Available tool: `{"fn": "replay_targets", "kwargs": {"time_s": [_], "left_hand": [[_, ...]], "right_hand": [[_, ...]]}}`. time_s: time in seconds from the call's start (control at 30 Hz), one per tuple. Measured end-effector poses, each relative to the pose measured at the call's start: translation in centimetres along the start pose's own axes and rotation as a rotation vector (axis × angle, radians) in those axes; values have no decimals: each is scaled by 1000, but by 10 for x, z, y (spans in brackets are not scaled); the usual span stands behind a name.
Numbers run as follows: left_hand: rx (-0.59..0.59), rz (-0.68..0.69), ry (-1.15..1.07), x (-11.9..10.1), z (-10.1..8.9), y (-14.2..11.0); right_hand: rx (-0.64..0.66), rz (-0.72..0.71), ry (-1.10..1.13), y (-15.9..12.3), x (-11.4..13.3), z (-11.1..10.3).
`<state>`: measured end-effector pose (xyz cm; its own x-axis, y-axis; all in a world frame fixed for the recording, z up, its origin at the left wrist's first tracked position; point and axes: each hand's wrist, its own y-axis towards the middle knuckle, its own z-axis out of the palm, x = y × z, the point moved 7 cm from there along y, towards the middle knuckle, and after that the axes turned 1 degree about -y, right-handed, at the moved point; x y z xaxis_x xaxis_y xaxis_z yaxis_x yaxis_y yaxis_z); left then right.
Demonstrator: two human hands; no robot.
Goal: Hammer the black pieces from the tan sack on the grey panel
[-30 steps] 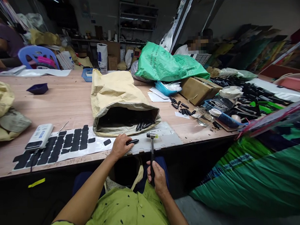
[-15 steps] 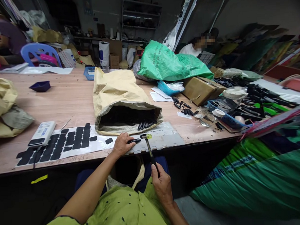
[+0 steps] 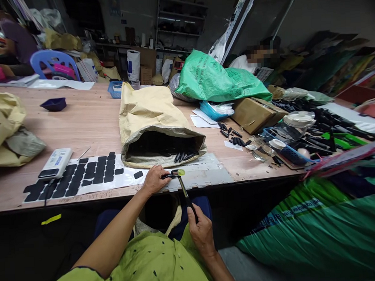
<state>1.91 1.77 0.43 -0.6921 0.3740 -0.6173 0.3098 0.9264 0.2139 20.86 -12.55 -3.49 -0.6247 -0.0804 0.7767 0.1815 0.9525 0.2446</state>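
At the table's front edge, my left hand (image 3: 155,179) is closed on a small black elongated piece (image 3: 167,175), whose exact kind I cannot make out. My right hand (image 3: 201,229) grips the dark handle of a small mallet (image 3: 183,189) with a yellow-green face. The mallet's head lies right at the black piece; whether they touch I cannot tell. Both are over a grey flat board (image 3: 207,172). Just behind, an open beige sack (image 3: 149,113) faces me, with several black pieces (image 3: 184,156) at its mouth.
Left are a white sheet with black stickers (image 3: 99,170), a white device (image 3: 55,163) and a dark blue tray (image 3: 53,104). To the right stand a cardboard box (image 3: 257,113), a blue basket (image 3: 286,149) and a large green sack (image 3: 301,230). Two people sit beyond the table.
The mallet's head has moved left, from just beside the black piece to right over its end. My left hand keeps its hold. The whole view has shifted slightly.
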Motion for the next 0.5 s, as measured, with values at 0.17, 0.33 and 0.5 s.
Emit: {"fn": "replay_targets", "kwargs": {"time_s": [0.17,0.33,0.5], "left_hand": [[14,3,2,-3,-1,0],[3,-6,-14,-3,-2,0],[21,27,-27,-5,-4,-2]], "right_hand": [[42,73,83,-1,-4,6],[68,329,381,-7,-23,17],[34,529,703,-8,-43,31]]}}
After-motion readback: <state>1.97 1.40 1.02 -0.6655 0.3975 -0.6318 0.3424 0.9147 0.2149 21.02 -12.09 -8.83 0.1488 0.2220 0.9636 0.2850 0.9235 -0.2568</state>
